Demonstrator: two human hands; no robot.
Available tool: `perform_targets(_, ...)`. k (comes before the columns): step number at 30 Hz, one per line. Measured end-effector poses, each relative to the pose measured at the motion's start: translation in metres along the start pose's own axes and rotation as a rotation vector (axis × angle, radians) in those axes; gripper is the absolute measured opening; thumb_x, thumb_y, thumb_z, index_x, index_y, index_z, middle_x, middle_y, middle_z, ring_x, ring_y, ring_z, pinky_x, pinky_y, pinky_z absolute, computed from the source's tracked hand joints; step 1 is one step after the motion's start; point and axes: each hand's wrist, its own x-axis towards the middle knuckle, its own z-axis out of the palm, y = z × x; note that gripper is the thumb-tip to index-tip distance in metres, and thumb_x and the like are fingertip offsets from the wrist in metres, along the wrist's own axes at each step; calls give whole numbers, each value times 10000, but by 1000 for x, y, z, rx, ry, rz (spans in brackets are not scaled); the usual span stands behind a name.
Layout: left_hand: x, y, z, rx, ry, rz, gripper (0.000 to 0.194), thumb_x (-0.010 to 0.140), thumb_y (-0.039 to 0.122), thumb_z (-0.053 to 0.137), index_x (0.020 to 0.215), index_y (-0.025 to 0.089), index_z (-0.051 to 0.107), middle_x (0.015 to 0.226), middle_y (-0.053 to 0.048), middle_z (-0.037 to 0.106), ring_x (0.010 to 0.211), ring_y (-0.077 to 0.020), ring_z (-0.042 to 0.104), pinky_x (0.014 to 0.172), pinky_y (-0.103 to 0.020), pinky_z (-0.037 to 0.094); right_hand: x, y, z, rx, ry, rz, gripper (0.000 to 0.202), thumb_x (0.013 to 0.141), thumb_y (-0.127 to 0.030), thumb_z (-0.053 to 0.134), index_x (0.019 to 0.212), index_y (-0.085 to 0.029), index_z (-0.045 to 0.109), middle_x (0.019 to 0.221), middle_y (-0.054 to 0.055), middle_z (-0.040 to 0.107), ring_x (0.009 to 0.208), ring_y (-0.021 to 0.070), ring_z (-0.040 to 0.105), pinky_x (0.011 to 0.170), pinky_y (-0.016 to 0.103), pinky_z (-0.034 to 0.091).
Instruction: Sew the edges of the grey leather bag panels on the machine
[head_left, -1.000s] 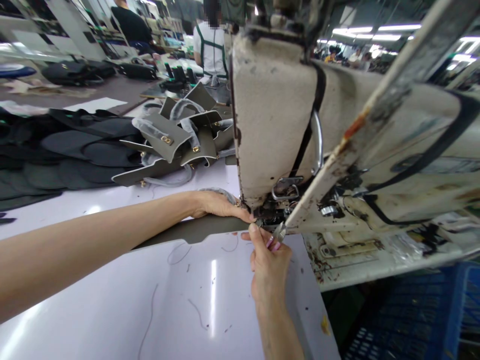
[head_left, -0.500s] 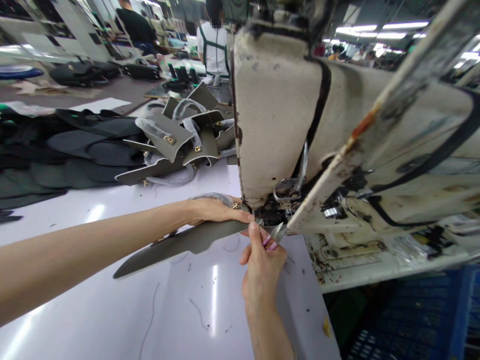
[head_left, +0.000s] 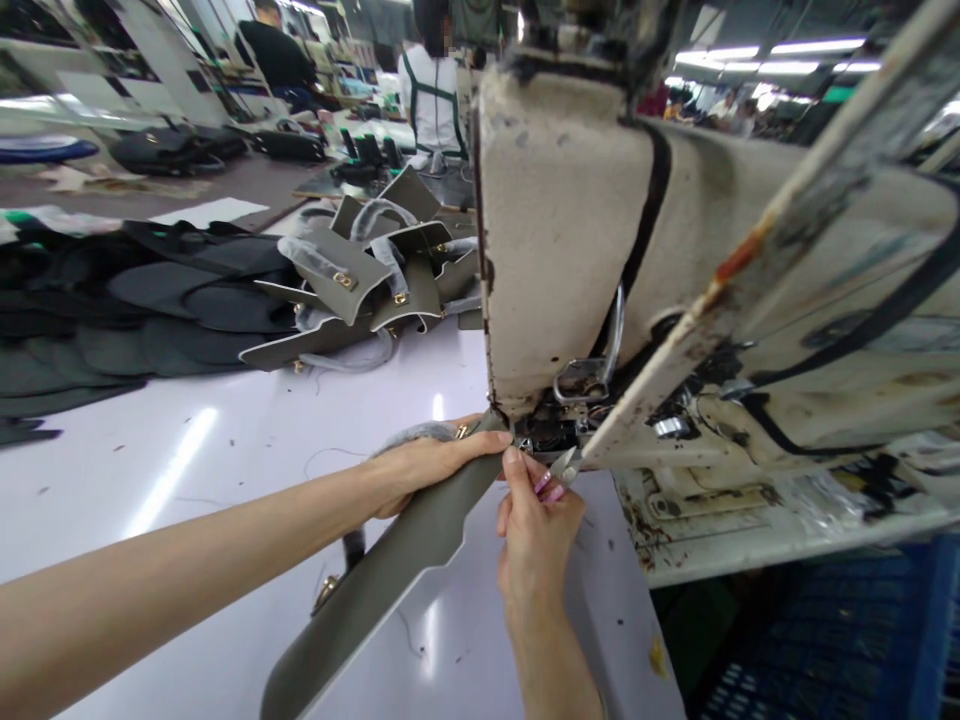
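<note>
A grey-olive bag panel (head_left: 405,560) slants from the bottom of the view up to the sewing machine's needle area (head_left: 529,440). My left hand (head_left: 427,465) grips its far part, thumb on top near the presser foot. A plastic-wrapped handle (head_left: 420,432) and gold hardware (head_left: 328,592) show along the panel's left side. Beside the needle area, my right hand (head_left: 536,540) holds small pink-handled scissors (head_left: 561,474), their blades pointing right. Its thumb and forefinger are pressed together at the panel's end; whether they pinch the edge or a thread I cannot tell.
The machine's cream head (head_left: 562,230) rises close in front, with a rusty bar (head_left: 720,280) slanting across it. Similar grey panels (head_left: 360,280) lie piled behind, beside dark pieces (head_left: 150,300). A blue crate (head_left: 840,620) stands lower right. Two people (head_left: 435,95) are farther back.
The panel has swung round, its near end moving down toward me. My left hand has turned with it and stays near the needle. My right hand still holds the scissors.
</note>
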Motion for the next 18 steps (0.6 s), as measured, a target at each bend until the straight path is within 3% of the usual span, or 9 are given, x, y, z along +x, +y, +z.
perform_targets(4, -5, -11, 3, 98, -85, -119, 447, 646, 457, 803, 959, 151, 715, 524, -12, 635, 382, -141, 530, 343, -203, 384, 3, 3, -8, -37, -51, -13, 374, 829, -452, 716, 630, -150, 620, 405, -83, 343, 382, 66, 287, 389, 212, 196)
perform_targets(7, -8, -27, 9, 93, -76, -172, 535, 668, 578, 759, 1012, 173, 693, 564, -27, 657, 413, -168, 565, 357, -232, 428, 6, 0, -17, -73, -99, -9, 408, 830, -459, 713, 593, -148, 598, 414, -83, 324, 384, 56, 261, 390, 214, 178)
perform_targets(14, -16, -60, 28, -217, 0, -161, 681, 701, 600, 748, 1240, 210, 602, 708, -32, 717, 522, -172, 637, 492, -252, 526, 11, -14, -38, -109, -241, 65, 387, 802, -441, 739, 599, -130, 628, 453, -90, 269, 404, 35, 181, 396, 210, 125)
perform_targets(18, -20, -70, 42, -332, 42, -157, 779, 727, 613, 726, 1372, 230, 515, 810, -54, 746, 559, -188, 668, 514, -273, 541, 15, -23, -45, -138, -303, 83, 353, 779, -410, 753, 609, -115, 662, 498, -59, 352, 458, 48, 265, 434, 198, 195)
